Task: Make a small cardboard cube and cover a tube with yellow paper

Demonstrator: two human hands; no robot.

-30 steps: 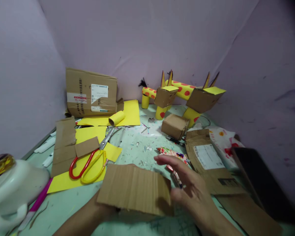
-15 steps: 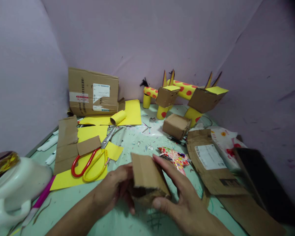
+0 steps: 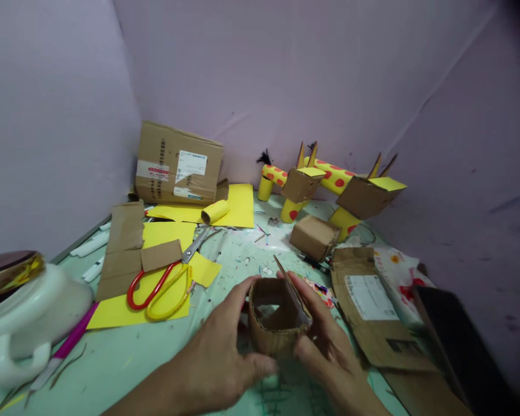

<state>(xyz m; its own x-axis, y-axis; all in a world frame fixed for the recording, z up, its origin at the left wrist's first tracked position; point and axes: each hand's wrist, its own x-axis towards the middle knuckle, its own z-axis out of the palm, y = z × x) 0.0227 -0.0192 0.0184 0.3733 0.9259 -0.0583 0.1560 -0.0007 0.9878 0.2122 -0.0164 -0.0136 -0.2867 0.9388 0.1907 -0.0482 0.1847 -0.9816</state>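
Observation:
A small cardboard box [image 3: 268,341] with an open top is between my two hands above the green tabletop. My left hand [image 3: 229,341] curves round its left side, fingers behind and thumb low at the front. On the right side, my right hand [image 3: 325,341] grips the wall, where a flap [image 3: 292,283] stands up at a slant. Through the opening I see the bare inside walls. Parts of the fingers are hidden behind the cardboard. Left of my hands lie scissors [image 3: 169,289] with one red and one yellow handle, on yellow paper [image 3: 112,312].
Two spotted giraffe-like paper figures [image 3: 286,185] stand at the back right, near a closed cardboard box [image 3: 316,237]. Torn cardboard [image 3: 390,341] and a dark phone-like slab [image 3: 455,341] lie right. A white mug [image 3: 56,306], purple-handled tool [image 3: 78,335] and yellow roll [image 3: 214,212] are leftward.
The box has been turned so its opening faces up, with the flap now raised on the right. My left hand has shifted to its outer left side. The view has tilted slightly.

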